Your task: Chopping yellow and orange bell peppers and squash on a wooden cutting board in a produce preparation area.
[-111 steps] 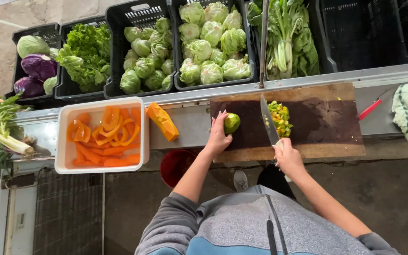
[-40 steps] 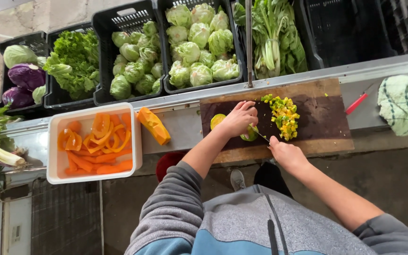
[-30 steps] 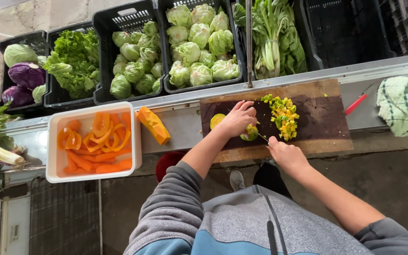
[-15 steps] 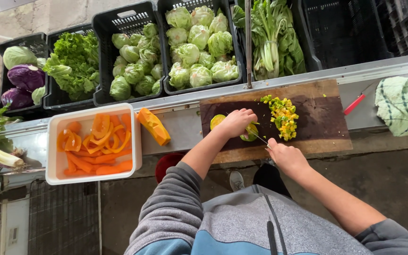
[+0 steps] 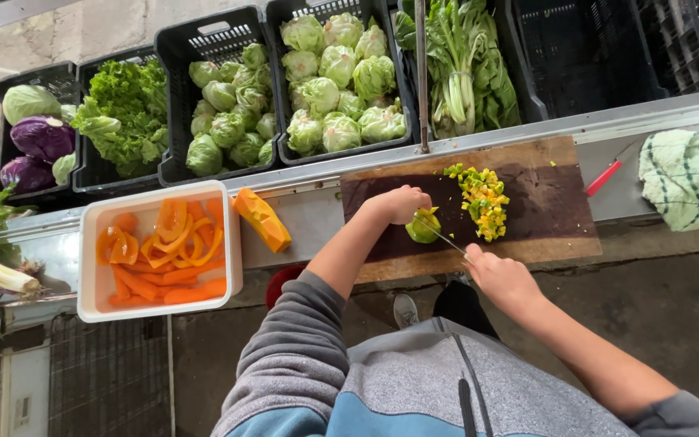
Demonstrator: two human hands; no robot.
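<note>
**Slicing a green pepper on a dark board**

Pressing down with curled fingers, the left hand (image 5: 402,204) clamps the rounded green pepper piece (image 5: 423,229) against the dark wooden cutting board (image 5: 544,210), near the board's middle; the right hand (image 5: 502,279) is wrapped tight around the handle of a thin-bladed kitchen knife (image 5: 442,236), whose blade slants across to touch the pepper just beside the left fingertips; the two hands sit close together but do not touch. Just right of the pepper lies a heap of diced yellow and green pepper bits (image 5: 481,200), with a few stray bits further out on the board.

The board rests on a grey metal tabletop (image 5: 309,212); to its left lies an orange squash wedge (image 5: 261,218), and left of that a white rectangular plastic tub (image 5: 91,267) holding orange squash slices (image 5: 163,255); right of the board are a red-handled peeler (image 5: 605,177) and a crumpled pale green cloth (image 5: 689,178).

On the far side stand black plastic crates: purple and green cabbages (image 5: 34,137) at far left, frilly green lettuce (image 5: 123,113), small pale green lettuce heads (image 5: 301,89) filling two crates, then long-stemmed leafy greens (image 5: 467,73); the person wears a grey and blue sweatshirt (image 5: 382,380).
</note>
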